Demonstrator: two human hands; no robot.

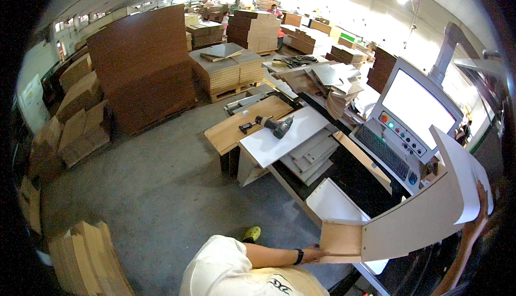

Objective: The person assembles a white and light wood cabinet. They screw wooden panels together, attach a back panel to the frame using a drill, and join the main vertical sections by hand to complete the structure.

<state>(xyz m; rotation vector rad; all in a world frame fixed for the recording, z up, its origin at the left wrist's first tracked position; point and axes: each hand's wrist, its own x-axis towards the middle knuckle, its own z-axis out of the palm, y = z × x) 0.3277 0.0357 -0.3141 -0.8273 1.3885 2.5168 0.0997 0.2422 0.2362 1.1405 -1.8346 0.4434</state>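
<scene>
White curved panel unit (411, 227) lies nearer the person than the console (400, 131); the left hand (310, 254) pinches its wooden edge, the right hand (481, 207) lies against its curved end, grip unclear. Uneven support could swing that end into the console.

We hold pale panel assembly (411, 223): left hand (312, 254) at boxed end, right hand (481, 207) against curved end; monitor (416, 114) beyond.
</scene>
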